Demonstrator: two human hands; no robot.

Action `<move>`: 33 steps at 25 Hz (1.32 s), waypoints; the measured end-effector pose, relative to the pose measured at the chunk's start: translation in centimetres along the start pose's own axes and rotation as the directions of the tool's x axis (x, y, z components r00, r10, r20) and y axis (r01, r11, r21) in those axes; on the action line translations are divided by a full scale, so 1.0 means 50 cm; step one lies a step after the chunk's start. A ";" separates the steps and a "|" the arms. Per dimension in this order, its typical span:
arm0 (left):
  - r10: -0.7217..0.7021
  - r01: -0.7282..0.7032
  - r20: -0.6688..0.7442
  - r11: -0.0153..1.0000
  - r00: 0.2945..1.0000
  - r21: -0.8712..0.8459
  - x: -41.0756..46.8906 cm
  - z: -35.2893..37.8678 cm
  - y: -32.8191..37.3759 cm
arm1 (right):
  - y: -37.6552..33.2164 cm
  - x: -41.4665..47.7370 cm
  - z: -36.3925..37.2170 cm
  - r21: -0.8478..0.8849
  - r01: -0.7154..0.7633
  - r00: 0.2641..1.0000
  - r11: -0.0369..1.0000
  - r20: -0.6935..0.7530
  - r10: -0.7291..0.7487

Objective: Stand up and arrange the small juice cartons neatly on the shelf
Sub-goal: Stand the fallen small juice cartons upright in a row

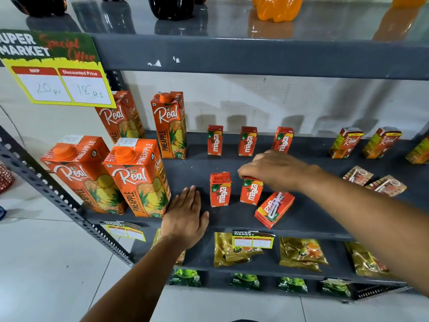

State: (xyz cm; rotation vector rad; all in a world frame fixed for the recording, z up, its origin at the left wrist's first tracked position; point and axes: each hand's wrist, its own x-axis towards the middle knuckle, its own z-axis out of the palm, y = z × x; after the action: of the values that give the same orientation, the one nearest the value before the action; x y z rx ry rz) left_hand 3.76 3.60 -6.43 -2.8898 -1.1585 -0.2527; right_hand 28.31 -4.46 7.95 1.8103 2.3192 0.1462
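Observation:
Small red Maaza juice cartons sit on the dark grey shelf [308, 212]. Three stand in a back row [248, 141]. In front, one carton [220, 189] stands upright and free. Beside it a second front carton [251, 191] stands upright with my right hand [271, 169] closed on its top. A third carton [274, 209] lies on its side at the front, straw side up, just right of the held one. My left hand [185, 214] lies flat and open on the shelf, left of the front cartons, holding nothing.
Several tall Real pineapple cartons [139, 177] stand at the left. Small Real cartons [346, 142] stand at the back right, and two more [373, 181] lie flat in front of them. A price sign [55, 73] hangs at upper left. Packets fill the lower shelves.

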 end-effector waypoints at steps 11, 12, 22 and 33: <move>0.001 -0.001 0.009 1.000 1.000 -0.008 0.002 0.004 -0.002 | 0.046 -0.096 0.013 0.529 -0.314 0.926 0.789 -0.014 0.378; -0.003 0.003 0.008 1.000 1.000 -0.006 0.001 0.004 -0.002 | 0.039 -0.118 0.026 0.573 -0.336 0.917 0.747 0.018 0.399; -0.007 0.007 0.014 1.000 1.000 -0.021 0.001 0.005 0.000 | -0.017 -0.175 0.152 0.278 -0.365 0.931 0.888 0.093 0.354; -0.030 0.031 0.013 1.000 0.999 -0.007 0.003 0.007 0.002 | -0.073 -0.131 0.219 0.874 -0.455 0.235 0.174 -0.071 0.970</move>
State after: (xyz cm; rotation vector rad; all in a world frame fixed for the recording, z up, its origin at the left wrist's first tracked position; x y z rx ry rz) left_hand 3.96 3.67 -6.74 -2.8863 -1.2070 -0.2400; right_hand 28.72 -12.17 -2.83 3.8906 1.2573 -0.0307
